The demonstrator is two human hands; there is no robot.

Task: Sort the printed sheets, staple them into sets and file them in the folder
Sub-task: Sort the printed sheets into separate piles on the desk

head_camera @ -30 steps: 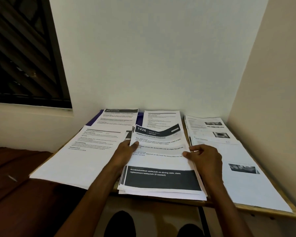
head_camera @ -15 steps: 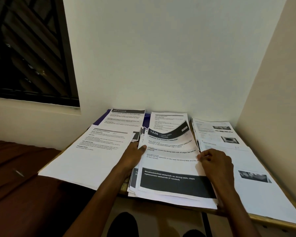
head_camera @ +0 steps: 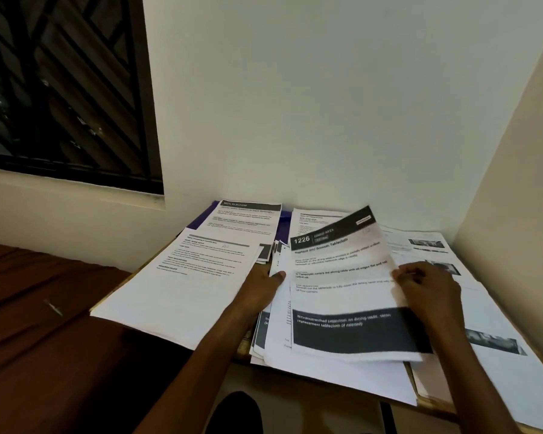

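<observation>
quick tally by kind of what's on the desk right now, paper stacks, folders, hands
paper stacks: 5 (front left, back left, middle, back middle, right)
blue folder: 1
hands: 2 (left hand, right hand)
total: 8

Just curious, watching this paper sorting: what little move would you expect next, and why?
Probably lifting the 1226 sheet clear toward one of the piles. The right hand pinches its right edge, its far corner is raised, and the left hand presses the stack underneath.
</observation>
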